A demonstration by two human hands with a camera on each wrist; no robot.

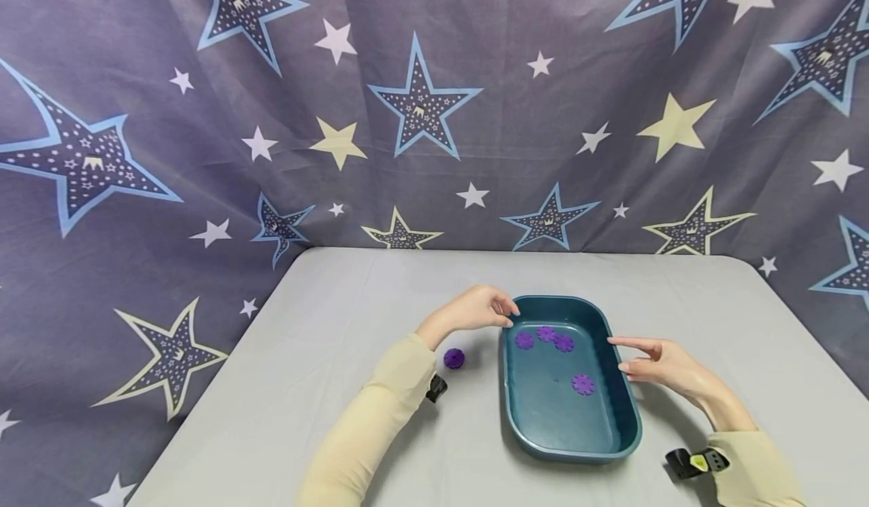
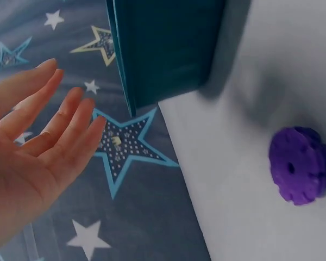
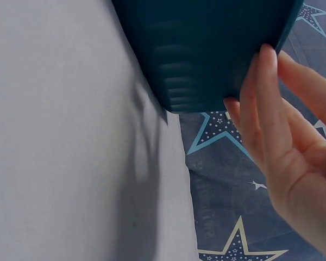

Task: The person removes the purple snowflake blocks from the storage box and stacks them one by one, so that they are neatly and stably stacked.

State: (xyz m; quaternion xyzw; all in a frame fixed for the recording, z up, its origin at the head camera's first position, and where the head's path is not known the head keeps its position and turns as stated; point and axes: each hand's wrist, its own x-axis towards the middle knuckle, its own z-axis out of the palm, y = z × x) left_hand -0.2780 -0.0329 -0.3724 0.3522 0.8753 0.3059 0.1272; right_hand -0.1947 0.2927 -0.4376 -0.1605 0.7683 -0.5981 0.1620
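A dark teal tray stands on the table, with several purple notched discs lying flat inside. Left of it lies one more purple notched disc; in the left wrist view this disc looks thick, perhaps two stacked. My left hand hovers at the tray's far left corner, its fingers loosely bent and holding nothing. That hand appears apart from the tray wall in its wrist view. With fairly straight fingers, my right hand touches the tray's right side near the rim; these fingertips rest against the outer wall.
The table has a pale grey cover. Behind it and at its sides hangs a dark curtain printed with stars. Black straps with camera mounts sit at both wrists.
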